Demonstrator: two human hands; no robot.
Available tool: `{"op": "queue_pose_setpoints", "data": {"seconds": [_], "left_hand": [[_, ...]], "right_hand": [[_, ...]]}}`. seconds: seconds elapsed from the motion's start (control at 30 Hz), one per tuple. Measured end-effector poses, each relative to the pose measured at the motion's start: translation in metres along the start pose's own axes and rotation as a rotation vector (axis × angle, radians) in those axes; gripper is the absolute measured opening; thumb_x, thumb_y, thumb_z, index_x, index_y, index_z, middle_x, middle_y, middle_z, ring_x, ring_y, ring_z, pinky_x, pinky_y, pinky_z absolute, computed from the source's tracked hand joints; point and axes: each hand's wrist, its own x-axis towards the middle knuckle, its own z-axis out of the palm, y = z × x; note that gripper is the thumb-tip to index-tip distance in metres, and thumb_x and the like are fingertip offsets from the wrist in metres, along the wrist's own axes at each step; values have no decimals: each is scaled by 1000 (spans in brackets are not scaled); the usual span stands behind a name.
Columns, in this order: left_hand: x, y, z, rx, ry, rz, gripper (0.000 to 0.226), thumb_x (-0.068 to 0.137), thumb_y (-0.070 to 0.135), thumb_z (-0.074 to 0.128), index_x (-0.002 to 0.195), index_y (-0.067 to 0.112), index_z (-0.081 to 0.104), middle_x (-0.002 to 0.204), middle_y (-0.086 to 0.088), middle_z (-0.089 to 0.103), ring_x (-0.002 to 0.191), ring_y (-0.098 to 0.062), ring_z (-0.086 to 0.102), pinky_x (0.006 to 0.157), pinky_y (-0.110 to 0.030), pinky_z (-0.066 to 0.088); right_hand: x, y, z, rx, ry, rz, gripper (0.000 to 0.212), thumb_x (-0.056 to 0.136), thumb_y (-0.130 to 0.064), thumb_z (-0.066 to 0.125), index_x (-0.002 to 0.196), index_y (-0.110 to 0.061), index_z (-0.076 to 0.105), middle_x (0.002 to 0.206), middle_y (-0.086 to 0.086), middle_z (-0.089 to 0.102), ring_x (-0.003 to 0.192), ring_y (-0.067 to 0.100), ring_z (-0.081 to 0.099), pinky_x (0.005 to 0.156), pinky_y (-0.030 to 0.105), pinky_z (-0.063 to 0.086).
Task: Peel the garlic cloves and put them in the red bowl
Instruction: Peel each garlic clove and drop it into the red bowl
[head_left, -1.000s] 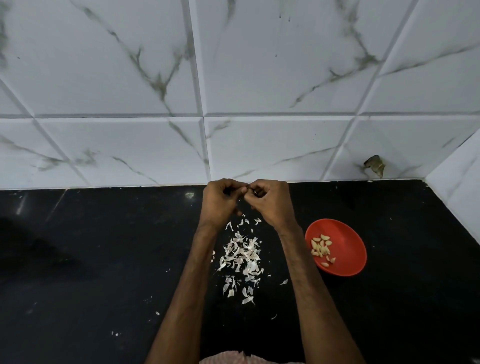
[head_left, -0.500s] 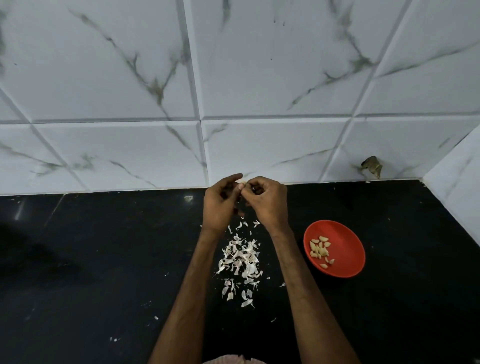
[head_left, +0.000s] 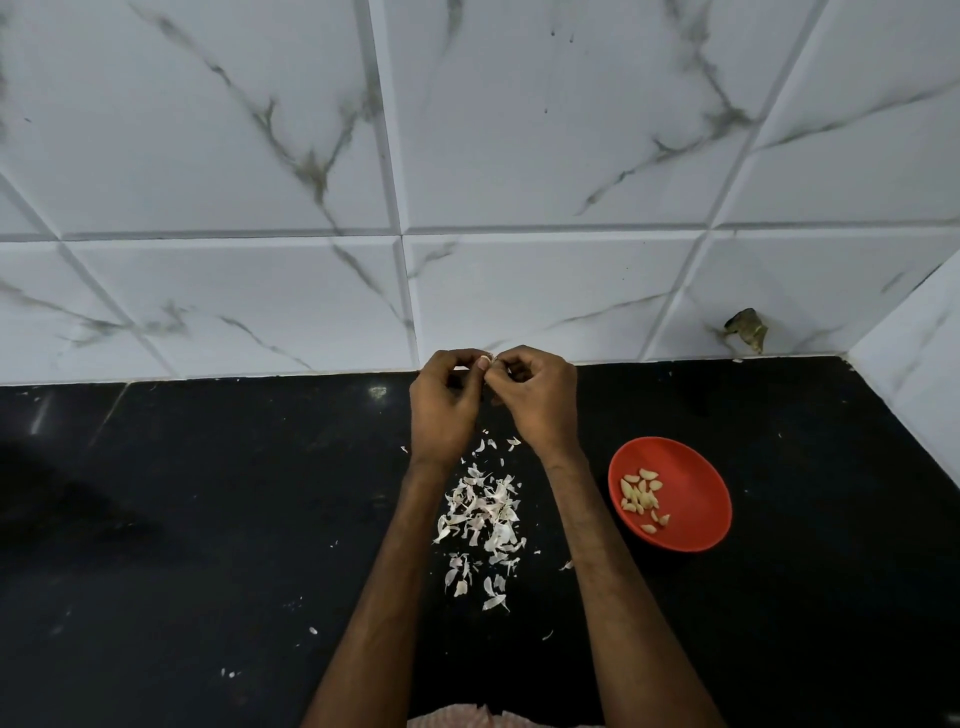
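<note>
Tabletop (head_left: 208, 519), black, carries everything: at right the red bowl (head_left: 698, 525) holds roughly a dozen peeled cloves (head_left: 641, 496), and between the forearms lies a heap of papery skins (head_left: 483, 514). Left hand (head_left: 441, 410) and right hand (head_left: 537, 400) remain curled fingertip to fingertip near the far wall, as a second ago, pinching a clove mostly hidden between them. Peeling evidently continues, with nothing newly added to the bowl.

A glossy black stone counter (head_left: 208, 519) met a white, grey-veined tile wall (head_left: 519, 130), with a small olive-brown scrap (head_left: 747, 332) low on it.
</note>
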Motion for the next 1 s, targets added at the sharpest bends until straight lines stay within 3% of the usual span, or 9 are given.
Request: {"op": "queue_pose_setpoints", "data": {"seconds": [0.2, 0.37, 0.53, 0.7, 1.0], "left_hand": [[-1, 1, 1, -172, 53, -42, 13, 99, 10, 63, 106, 4, 72, 94, -7, 75, 68, -10, 66, 49, -17, 46], [-3, -3, 1, -216, 26, -93, 20, 98, 14, 65, 114, 5, 72, 93, -10, 75, 69, -10, 67, 47, -19, 47], [-3, -1, 0, -309, 45, -156, 17, 93, 12, 71, 110, 8, 73, 84, -12, 74, 58, -18, 63, 39, -24, 46], [-2, 2, -2, -303, 45, -120, 23, 94, 8, 70, 117, 9, 69, 89, -6, 70, 65, -13, 63, 41, -27, 51], [-2, 1, -2, -183, 63, -84, 15, 96, 15, 70, 110, 12, 72, 94, -5, 75, 72, -18, 65, 45, -26, 49]], "right_hand": [[0, -5, 1, 117, -13, 85, 13, 93, -14, 72, 88, -3, 75, 72, 6, 73, 63, 22, 74, 61, 46, 64], [-1, -4, 2, 51, -25, 72, 13, 92, -20, 75, 88, -7, 75, 71, 0, 73, 64, 20, 73, 63, 47, 63], [-2, -5, 0, 31, -64, 34, 11, 91, -17, 74, 89, -7, 76, 71, 0, 73, 67, 20, 73, 66, 49, 63], [-2, -5, 0, -29, -49, -26, 8, 92, -13, 72, 90, -6, 76, 70, -7, 71, 64, 7, 70, 65, 32, 61], [-1, -3, 1, -138, 4, -194, 9, 92, -12, 70, 88, -5, 74, 75, 0, 72, 68, 11, 68, 66, 38, 58]]}}
